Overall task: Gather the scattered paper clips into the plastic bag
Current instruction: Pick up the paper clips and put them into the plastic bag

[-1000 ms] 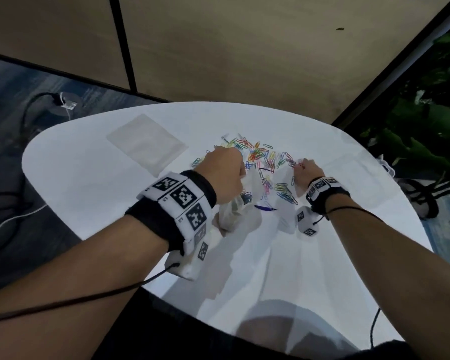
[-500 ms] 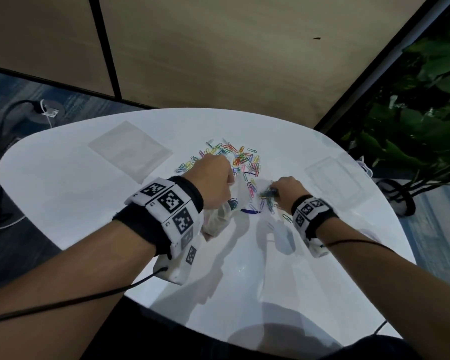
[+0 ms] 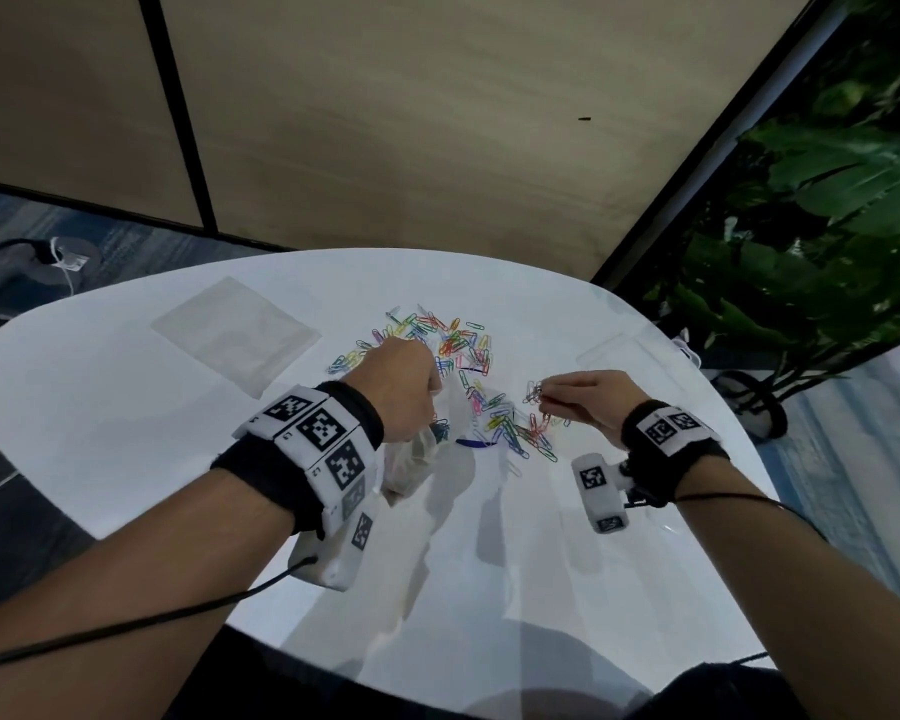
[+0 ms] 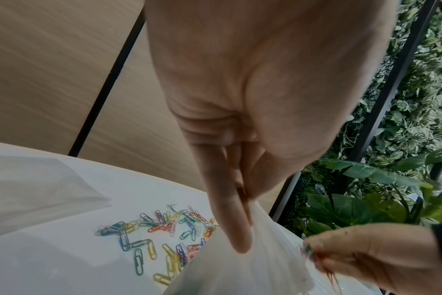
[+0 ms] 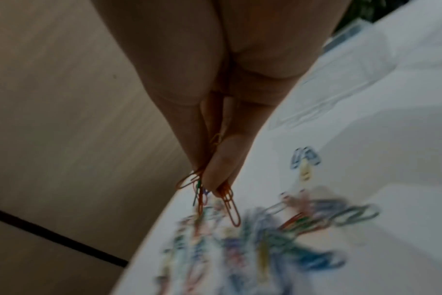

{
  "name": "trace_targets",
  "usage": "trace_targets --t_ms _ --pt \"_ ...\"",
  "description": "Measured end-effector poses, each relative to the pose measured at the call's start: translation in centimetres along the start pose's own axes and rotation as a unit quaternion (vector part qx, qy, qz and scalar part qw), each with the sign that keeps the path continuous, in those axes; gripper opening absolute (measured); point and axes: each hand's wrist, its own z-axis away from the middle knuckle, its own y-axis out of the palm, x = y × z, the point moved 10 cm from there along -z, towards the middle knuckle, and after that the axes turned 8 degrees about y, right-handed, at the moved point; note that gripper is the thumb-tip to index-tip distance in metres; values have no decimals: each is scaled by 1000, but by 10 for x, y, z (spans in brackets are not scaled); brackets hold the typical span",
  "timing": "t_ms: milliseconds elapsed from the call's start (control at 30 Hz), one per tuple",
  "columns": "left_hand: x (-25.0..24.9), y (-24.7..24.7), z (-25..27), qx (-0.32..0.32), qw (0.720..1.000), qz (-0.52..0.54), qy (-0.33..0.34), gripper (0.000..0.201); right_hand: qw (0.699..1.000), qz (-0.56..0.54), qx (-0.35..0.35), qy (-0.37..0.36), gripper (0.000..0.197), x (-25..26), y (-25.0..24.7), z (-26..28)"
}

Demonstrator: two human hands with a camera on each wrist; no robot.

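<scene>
— Item one, the hands?
— Left hand (image 3: 401, 389): raised over the table, knuckles up, fingers curled and pinching the rim of the plastic bag (image 4: 242, 265), which hangs down from the pinch to the tabletop. Right hand (image 3: 588, 400): lifted just right of the bag, forearm angled in from the lower right, thumb and fingertips (image 5: 221, 173) pressed together on a small bunch of clips (image 5: 215, 196), several of which dangle below the grip.
— Item two, the loose stock?
— Scattered paper clips (image 3: 440, 345), mixed colours, in two patches on the white table (image 3: 126, 407): one beyond the left hand, one below the right hand and beside the bag's mouth. A few clips show through the bag's wall low down.
— Item three, surroundings?
— A flat clear sheet (image 3: 235, 332) to the far left of the clips; a second clear sheet (image 3: 624, 356) to the right, beyond the right hand. Marker-printed wristbands (image 3: 315, 436) on both wrists. Green plant (image 3: 811, 210) off the table's right edge; wood-panelled wall behind.
</scene>
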Motion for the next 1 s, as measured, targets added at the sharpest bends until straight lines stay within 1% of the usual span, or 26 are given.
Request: trace_targets --t_ms 67,133,167,233,300,367,433,500,567,600,633,667,700,733,767,800,867,900,933,967,1000 --pt "0 0 0 -9 1000 9 -2 26 997 -51 64 -1 17 13 24 25" --pt "-1 -1 -1 -16 1000 18 -6 27 990 -74 124 -3 16 20 51 47" --pt "0 -1 -2 -18 1000 24 -9 28 986 -79 146 -3 17 22 64 56" --pt "1 -1 -3 -26 999 36 -15 28 983 -72 167 -3 20 20 86 66" --pt "2 0 -5 -34 998 45 -16 25 986 -39 160 -19 23 15 103 69" --pt "3 2 -6 -38 998 48 -16 20 990 3 138 -40 21 9 115 67" --pt "3 4 -7 -38 998 50 -19 19 991 49 107 -66 16 3 121 61" --pt "4 6 -8 -40 997 58 -22 20 984 129 57 -105 13 4 123 56" --pt "6 7 -10 -41 997 61 -22 21 960 229 3 -161 12 13 125 60" --pt "7 8 -11 -41 997 61 -22 21 938 284 -10 -199 13 20 131 66" --pt "8 8 -11 -41 997 59 -21 22 911 338 -11 -235 16 26 139 72" --pt "8 7 -11 -40 998 54 -20 23 884 392 -4 -256 21 31 147 78" --pt "9 6 -11 -42 998 49 -19 23 862 435 13 -260 26 32 154 81" --pt "9 4 -11 -45 998 43 -19 23 854 454 33 -252 31 33 155 81" --pt "10 2 -11 -47 998 40 -21 23 865 437 53 -239 34 35 153 80" --pt "12 1 -10 -48 998 40 -25 23 891 389 74 -223 35 40 147 78" --pt "18 -1 -10 -52 997 49 -32 21 955 219 104 -168 35 44 124 67" --pt "20 -1 -10 -55 996 56 -33 20 971 168 87 -146 35 42 105 56" --pt "22 -1 -11 -56 996 59 -33 19 975 173 40 -135 34 37 82 40" --pt "23 -1 -11 -56 996 58 -33 19 963 233 -28 -131 33 33 56 23" --pt "23 -1 -10 -55 996 55 -34 18 931 333 -91 -120 32 24 32 6"
